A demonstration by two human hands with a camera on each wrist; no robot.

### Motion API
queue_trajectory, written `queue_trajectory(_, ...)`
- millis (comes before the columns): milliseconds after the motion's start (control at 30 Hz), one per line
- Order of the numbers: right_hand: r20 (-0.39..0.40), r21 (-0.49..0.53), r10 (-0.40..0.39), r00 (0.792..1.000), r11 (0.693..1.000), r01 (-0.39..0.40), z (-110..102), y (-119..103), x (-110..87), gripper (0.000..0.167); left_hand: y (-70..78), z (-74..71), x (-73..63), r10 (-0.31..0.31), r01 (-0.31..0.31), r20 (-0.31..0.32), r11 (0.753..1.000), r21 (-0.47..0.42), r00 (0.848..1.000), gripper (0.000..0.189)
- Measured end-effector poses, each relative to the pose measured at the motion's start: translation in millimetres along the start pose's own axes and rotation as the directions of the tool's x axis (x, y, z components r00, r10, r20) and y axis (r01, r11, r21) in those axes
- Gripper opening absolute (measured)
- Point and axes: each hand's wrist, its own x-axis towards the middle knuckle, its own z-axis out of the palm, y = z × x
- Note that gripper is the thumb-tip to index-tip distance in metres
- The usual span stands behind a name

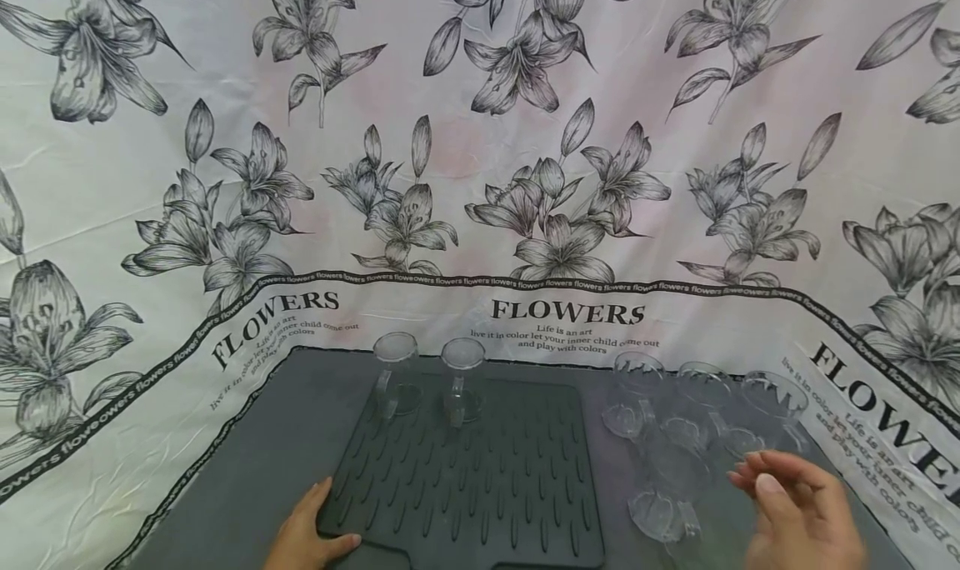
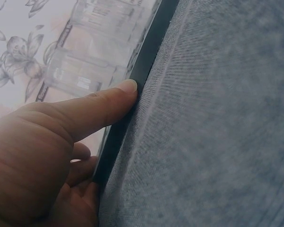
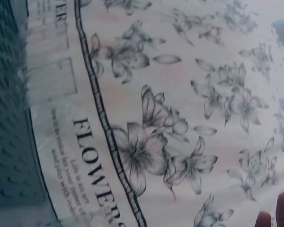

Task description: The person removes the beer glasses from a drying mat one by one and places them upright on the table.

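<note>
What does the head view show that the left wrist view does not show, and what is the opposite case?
Only the head view: the right grip, the ridged top of the dark mat, and readable "FLOWERS" lettering.

Only the left wrist view: the mat seen edge-on in close-up, and the fine, fabric-like texture of a grey surface.

Both: the left grip holding the mat at its edge, transparent mugs, and the flower-printed sheet.

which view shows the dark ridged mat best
Head view: nearly the whole dark ridged mat shows, raised pattern clear. Left wrist view: only a thin edge. Right wrist view: a cropped, ridged portion.
</note>
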Motion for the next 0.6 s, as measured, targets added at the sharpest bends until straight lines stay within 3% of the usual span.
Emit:
queue_trajectory(67,0.063,0.079,-0.004,0.998,0.997,-0.001,6.2,1.1,-2.2,0.012,0.6,0.7,-0.4,-0.004,0.004,-0.002,1.0,-0.005,1.0,0.118)
queue_trajectory(233,0.218,0.102,-0.019,0.976,0.995,-0.004,19.3,3.4,-7.4,0.015,-1.0,0.8,-1.0,-0.001,0.001,-0.001,1.0,-0.009,1.0,0.117)
queue_trajectory(433,0.395,0.173,-0.059,0.917,0.985,-0.011,29.8,13.2,-6.8,0.019,1.2,0.0,-1.0,0.009,-0.009,-0.006,1.0,-0.022,1.0,0.118)
queue_trajectory(600,0.479,0.104,-0.02,0.878,0.994,-0.034,38.2,22.9,-6.9,0.018,3.3,1.5,-0.9,0.013,-0.013,-0.012,1.0,-0.023,1.0,0.118)
